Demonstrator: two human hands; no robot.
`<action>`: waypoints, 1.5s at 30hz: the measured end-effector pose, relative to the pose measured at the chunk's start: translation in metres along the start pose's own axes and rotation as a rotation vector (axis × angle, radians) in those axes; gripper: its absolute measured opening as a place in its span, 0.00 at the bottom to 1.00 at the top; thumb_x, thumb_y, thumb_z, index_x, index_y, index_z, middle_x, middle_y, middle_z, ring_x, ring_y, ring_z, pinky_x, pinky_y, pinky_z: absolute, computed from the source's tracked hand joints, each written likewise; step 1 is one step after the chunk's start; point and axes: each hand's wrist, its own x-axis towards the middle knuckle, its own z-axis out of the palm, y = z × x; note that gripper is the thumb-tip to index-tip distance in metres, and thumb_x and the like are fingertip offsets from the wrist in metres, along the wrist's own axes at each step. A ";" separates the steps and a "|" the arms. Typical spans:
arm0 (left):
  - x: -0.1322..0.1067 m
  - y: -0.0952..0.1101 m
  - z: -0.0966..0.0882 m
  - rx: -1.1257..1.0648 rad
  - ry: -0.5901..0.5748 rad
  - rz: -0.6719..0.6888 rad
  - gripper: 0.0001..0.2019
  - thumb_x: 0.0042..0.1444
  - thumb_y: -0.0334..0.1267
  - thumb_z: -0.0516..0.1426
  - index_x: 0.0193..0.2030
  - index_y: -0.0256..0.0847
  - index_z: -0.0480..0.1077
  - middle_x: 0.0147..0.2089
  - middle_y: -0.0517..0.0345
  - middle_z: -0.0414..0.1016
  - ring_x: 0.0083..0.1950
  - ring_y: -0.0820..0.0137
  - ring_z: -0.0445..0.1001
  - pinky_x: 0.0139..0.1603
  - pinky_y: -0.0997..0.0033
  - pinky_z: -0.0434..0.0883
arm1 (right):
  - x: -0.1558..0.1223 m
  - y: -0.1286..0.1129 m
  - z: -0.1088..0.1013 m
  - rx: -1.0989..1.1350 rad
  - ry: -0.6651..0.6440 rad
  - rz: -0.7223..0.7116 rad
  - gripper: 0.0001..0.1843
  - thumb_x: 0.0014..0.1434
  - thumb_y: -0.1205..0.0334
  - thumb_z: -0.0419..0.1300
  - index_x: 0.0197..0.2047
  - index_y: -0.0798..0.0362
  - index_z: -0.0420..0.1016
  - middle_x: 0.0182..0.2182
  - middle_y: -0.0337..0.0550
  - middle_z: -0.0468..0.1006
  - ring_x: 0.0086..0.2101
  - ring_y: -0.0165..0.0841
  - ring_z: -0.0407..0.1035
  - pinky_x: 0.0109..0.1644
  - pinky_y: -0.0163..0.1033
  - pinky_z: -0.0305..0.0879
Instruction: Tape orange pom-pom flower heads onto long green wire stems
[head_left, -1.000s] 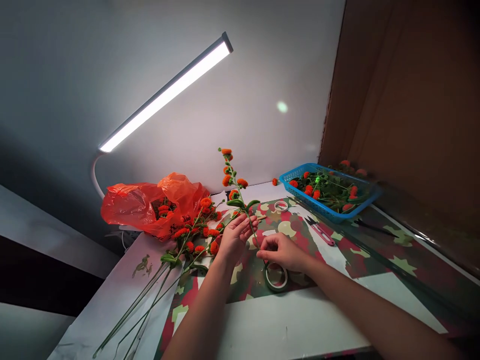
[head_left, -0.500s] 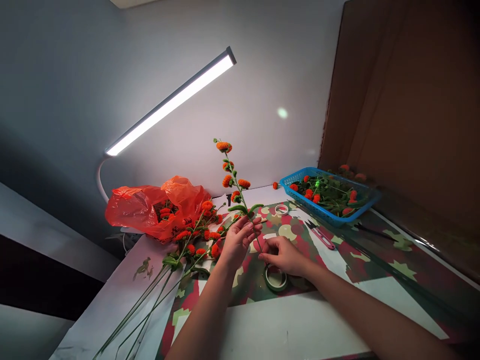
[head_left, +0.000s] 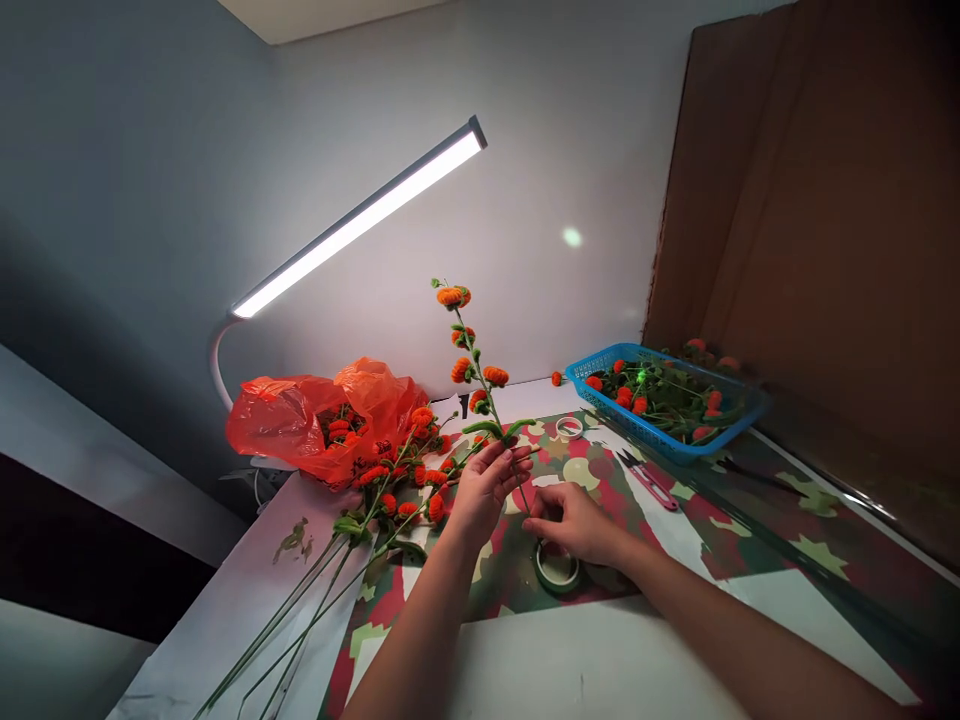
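Note:
An artificial flower stem (head_left: 481,372) with fuzzy orange blooms and green leaves stands upright, leaning left, in front of the wall. My left hand (head_left: 489,482) is closed around it just below the leaves. Lower down, my right hand (head_left: 574,522) pinches the thin end of the same stem between thumb and fingertips. Whether a strip of tape is also in that pinch, I cannot tell. A roll of green tape (head_left: 557,583) is just beneath my right hand, over the camouflage-patterned mat (head_left: 517,598).
Finished-looking orange flower stems (head_left: 330,572) lie at left beside a red plastic bag (head_left: 277,418) of blooms. A blue basket (head_left: 679,452) of flowers is back right, near pink-handled snips (head_left: 654,487) and a white tape roll (head_left: 569,428). A lit lamp (head_left: 360,222) hangs above.
The whole view has shifted slightly, with everything appearing a little lower and to the right. Both hands keep nearly the same hold on the flower stem.

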 end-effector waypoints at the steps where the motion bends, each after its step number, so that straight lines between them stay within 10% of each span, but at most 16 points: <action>1: 0.000 0.000 0.001 0.002 -0.001 0.000 0.13 0.41 0.34 0.65 0.33 0.37 0.67 0.35 0.50 0.78 0.33 0.68 0.77 0.37 0.68 0.71 | 0.000 0.000 0.000 -0.009 0.004 -0.001 0.15 0.48 0.54 0.61 0.23 0.54 0.61 0.17 0.32 0.63 0.16 0.26 0.61 0.17 0.30 0.53; 31: 0.000 -0.001 -0.001 0.022 -0.079 0.018 0.11 0.44 0.38 0.64 0.34 0.35 0.73 0.33 0.50 0.77 0.31 0.70 0.75 0.32 0.72 0.71 | -0.001 -0.007 0.008 -0.258 0.138 -0.140 0.09 0.46 0.64 0.59 0.20 0.55 0.63 0.17 0.35 0.66 0.21 0.26 0.58 0.23 0.31 0.51; 37: -0.001 -0.008 0.001 0.193 -0.056 0.081 0.16 0.45 0.40 0.63 0.41 0.36 0.74 0.47 0.46 0.74 0.42 0.66 0.75 0.37 0.70 0.72 | -0.004 -0.009 0.008 -0.359 0.282 -0.186 0.11 0.48 0.63 0.58 0.19 0.54 0.61 0.19 0.37 0.68 0.23 0.28 0.61 0.27 0.32 0.53; 45: 0.010 -0.030 -0.007 0.268 0.075 0.083 0.17 0.39 0.43 0.66 0.33 0.33 0.72 0.28 0.55 0.74 0.27 0.71 0.73 0.25 0.75 0.69 | -0.002 -0.007 0.014 -0.500 0.450 -0.107 0.10 0.48 0.67 0.56 0.17 0.54 0.61 0.20 0.39 0.71 0.25 0.31 0.63 0.30 0.34 0.53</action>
